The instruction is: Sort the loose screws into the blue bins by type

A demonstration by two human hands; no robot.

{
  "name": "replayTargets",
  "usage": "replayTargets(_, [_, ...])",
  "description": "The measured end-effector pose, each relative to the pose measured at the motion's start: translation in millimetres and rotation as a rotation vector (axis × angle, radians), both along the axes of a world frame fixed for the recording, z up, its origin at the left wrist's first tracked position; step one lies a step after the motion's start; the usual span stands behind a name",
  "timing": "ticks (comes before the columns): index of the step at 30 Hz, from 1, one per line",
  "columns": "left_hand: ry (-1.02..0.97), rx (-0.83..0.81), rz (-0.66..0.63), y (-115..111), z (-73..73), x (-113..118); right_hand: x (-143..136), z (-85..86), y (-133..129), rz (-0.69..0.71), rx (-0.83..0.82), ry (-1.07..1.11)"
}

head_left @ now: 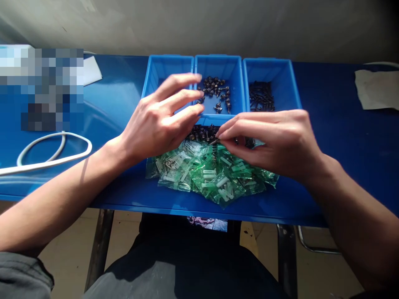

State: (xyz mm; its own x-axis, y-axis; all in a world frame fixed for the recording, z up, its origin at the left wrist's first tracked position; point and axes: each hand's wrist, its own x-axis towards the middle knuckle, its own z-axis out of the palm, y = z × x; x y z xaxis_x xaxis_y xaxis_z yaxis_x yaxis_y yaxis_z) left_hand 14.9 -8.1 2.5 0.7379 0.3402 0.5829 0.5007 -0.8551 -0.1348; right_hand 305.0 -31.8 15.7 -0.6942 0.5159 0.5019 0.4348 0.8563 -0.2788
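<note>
My right hand [274, 139] is closed in a pinch on a small screw [214, 141], just in front of the middle blue bin [218, 62]. Fingers apart, my left hand [162, 116] hovers with its fingertips over the near left edge of that bin; its thumb is mostly hidden. Hex-head screws [215, 85] lie scattered inside the middle bin. Dark, longer screws [261, 94] fill part of the right blue bin [285, 68]. More dark screws [201, 132] lie between my hands, behind a heap of green clear plastic packets [212, 174] holding white plugs and screws.
The left blue bin [170, 62] is partly covered by my left hand. A white cable [56, 164] loops across the blue table [121, 95]. Pale paper [377, 89] lies at the right and a white piece [92, 70] at the left. A wall [199, 25] rises behind.
</note>
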Motion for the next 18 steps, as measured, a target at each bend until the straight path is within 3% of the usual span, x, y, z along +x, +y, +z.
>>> replayTargets(3, [-0.061,0.100,-0.019,-10.3,2.4,5.5,-6.1,-0.7,-4.2,-0.081,-0.010,0.127])
replayTargets(7, [-0.069,0.092,0.015,-22.7,3.1,12.2,-14.7,-0.1,-9.9,-0.093,-0.069,0.249])
replayTargets(13, [-0.102,0.178,-0.011,-24.8,9.0,12.9,-17.8,0.1,-23.0,-0.156,-0.201,0.372])
replayTargets(18, [-0.173,0.092,-0.052,-22.0,7.1,10.8,-15.7,-1.3,-28.2,-0.169,-0.203,0.341])
